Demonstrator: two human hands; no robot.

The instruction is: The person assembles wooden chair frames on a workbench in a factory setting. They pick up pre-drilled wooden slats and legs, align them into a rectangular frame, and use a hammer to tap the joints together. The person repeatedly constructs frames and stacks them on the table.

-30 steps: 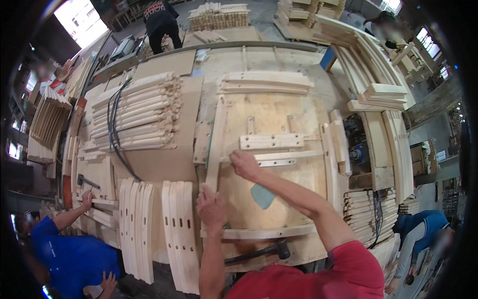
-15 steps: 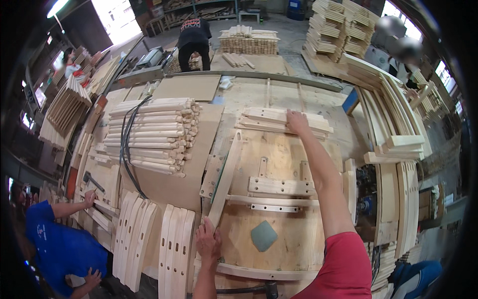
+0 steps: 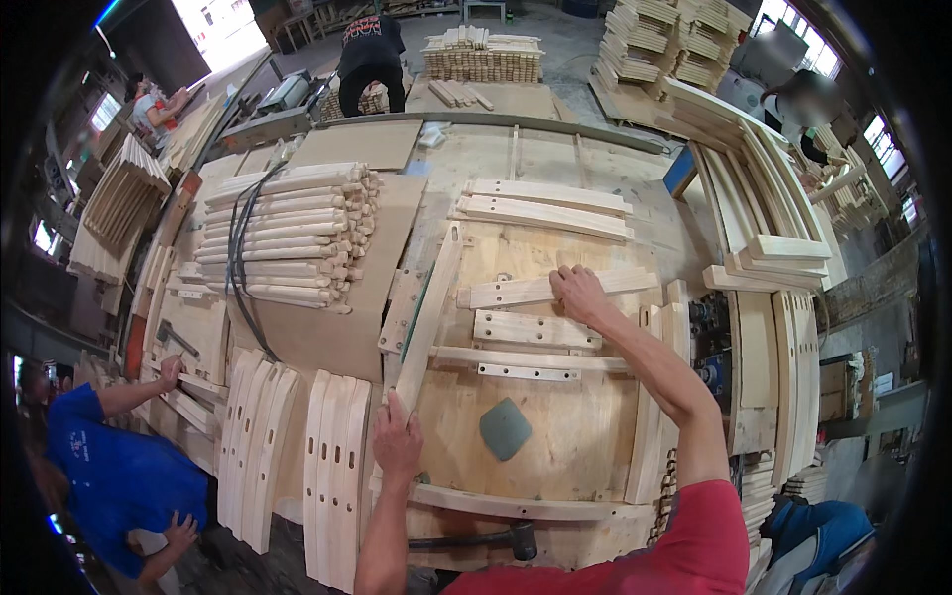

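My right hand (image 3: 580, 294) is closed around a pale wooden rail (image 3: 625, 282) with small holes near its left end, held above the workbench (image 3: 565, 451). Just nearer lies a short drilled wooden block (image 3: 535, 331) fixed to the bench top. My left hand (image 3: 397, 436) is closed on the lower end of a long wooden slat (image 3: 432, 305), which lies slanting along the left side and has a slot at its far end. Two similar rails (image 3: 545, 214) lie farther back. Between my arms is a grey-green diamond-shaped pad (image 3: 506, 429).
A strapped bundle of wooden bars (image 3: 288, 238) sits at left, with slotted curved slats (image 3: 335, 451) nearer. A black-headed mallet (image 3: 522, 540) lies at the front edge. A co-worker in blue (image 3: 124, 476) works at left. An assembled wooden frame (image 3: 769, 188) stands at right.
My right hand has picked up one rail from the far group and drawn it toward me. My left hand stays at the slanted slat's lower end. The view has shifted slightly.
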